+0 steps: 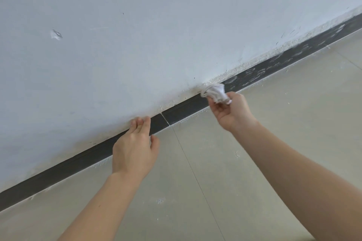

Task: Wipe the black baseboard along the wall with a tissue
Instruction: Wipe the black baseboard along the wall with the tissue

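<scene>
Right, my right hand pinches the crumpled tissue against the black baseboard, left hand spread, braced on the wall — press harder and it may shred.

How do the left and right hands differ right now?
The left hand is open, straight fingers lying across the baseboard; the right hand pinches a crumpled tissue against it. The left hand sits on a clean dark stretch, the right hand where white smears begin. Both reach the foot of the wall.
</scene>
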Available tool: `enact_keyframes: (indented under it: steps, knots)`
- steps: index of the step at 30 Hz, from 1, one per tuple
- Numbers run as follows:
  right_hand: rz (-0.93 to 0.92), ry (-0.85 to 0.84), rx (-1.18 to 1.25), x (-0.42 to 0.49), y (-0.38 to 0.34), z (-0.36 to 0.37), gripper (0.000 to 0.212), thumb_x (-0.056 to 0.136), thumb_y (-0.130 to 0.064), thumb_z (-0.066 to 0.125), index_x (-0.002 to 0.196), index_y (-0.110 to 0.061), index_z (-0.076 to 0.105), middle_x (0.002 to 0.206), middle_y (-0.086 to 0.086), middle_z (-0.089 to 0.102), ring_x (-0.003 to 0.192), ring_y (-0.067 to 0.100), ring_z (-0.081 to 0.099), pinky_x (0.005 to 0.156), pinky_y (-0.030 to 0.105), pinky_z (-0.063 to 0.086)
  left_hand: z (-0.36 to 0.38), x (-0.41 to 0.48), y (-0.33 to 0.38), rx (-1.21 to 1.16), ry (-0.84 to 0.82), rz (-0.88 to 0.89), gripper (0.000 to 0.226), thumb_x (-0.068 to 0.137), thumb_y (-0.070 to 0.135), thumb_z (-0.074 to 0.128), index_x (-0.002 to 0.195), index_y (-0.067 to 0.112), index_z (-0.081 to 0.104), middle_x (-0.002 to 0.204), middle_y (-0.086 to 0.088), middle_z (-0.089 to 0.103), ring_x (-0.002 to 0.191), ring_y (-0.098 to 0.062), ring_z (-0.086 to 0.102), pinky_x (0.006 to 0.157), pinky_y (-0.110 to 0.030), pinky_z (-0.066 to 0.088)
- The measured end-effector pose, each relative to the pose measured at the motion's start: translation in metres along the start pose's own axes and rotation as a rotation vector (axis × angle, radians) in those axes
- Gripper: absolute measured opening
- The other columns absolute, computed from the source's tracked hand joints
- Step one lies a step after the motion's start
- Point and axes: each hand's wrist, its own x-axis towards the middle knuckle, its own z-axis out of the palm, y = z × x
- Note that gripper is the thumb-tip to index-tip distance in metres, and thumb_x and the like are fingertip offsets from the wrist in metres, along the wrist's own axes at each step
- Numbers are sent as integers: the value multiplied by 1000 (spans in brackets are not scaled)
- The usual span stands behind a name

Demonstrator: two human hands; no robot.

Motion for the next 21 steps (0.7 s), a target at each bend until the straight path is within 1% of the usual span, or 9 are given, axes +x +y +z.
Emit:
enact_keyframes:
  steps: [3, 6, 7, 9, 11, 13, 15, 17, 21]
  knots:
    - [-48, 84, -26, 3, -8, -13, 26, 90, -9, 34, 91, 1, 58, 79, 15, 62, 57, 21, 62, 47, 23, 55, 0, 1, 1, -15, -8, -9, 49, 54, 7, 81, 101, -1, 70, 98, -17, 71, 76, -26, 72, 37, -26, 45]
    - [91, 47, -253, 5, 26, -18, 21, 89, -9, 34, 89, -3, 54, 74, 14, 61, 47, 20, 61, 41, 22, 52, 2, 1, -1, -33, -44, -22, 49, 58, 5, 77, 105, -1, 67, 101, -17, 70, 78, -28, 71, 40, -26, 45]
    - [163, 10, -315, 4, 43, -18, 20, 89, -7, 35, 91, -2, 54, 75, 16, 61, 50, 23, 62, 43, 24, 53, 2, 1, -1, -43, -56, -35, 49, 61, 4, 73, 109, 0, 66, 106, -17, 69, 82, -29, 71, 43, -27, 46]
    - [279, -75, -410, 3, 79, -15, 20, 90, -4, 36, 95, 1, 54, 80, 17, 62, 64, 26, 62, 56, 31, 59, 0, 0, 2, -79, -53, -75, 52, 72, 4, 63, 124, 3, 58, 124, -15, 61, 104, -27, 65, 55, -33, 50]
    - [318, -135, -475, 5, 110, -9, 19, 93, -1, 36, 94, 1, 55, 85, 16, 63, 73, 25, 63, 71, 35, 56, -3, 0, 4, -68, -59, -105, 57, 83, 10, 50, 140, 12, 41, 145, -7, 43, 127, -20, 48, 74, -35, 50]
    - [305, -153, -476, 8, 130, -1, 21, 94, 2, 36, 98, 3, 57, 93, 19, 65, 78, 25, 64, 76, 35, 56, -6, -1, 5, -61, -68, -117, 60, 88, 15, 42, 146, 19, 27, 153, 1, 29, 135, -15, 37, 85, -32, 45]
    - [268, -119, -436, 17, 138, 4, 27, 93, 3, 37, 112, 9, 55, 101, 24, 63, 78, 27, 64, 70, 35, 56, -8, -2, 5, -57, -73, -116, 61, 89, 16, 40, 147, 21, 22, 154, 4, 24, 135, -14, 36, 86, -30, 44]
    - [222, -74, -375, 27, 132, 5, 31, 91, 6, 39, 119, 12, 53, 105, 27, 61, 77, 30, 63, 67, 37, 56, -8, -3, 5, -45, -81, -116, 62, 90, 16, 39, 148, 22, 18, 155, 5, 21, 136, -12, 34, 87, -29, 44]
    - [123, 15, -258, 40, 88, -4, 22, 88, 10, 37, 105, 7, 51, 107, 29, 57, 75, 32, 62, 61, 41, 58, -8, -3, 6, -42, -70, -106, 61, 91, 16, 39, 148, 21, 19, 155, 4, 22, 136, -11, 34, 85, -28, 45]
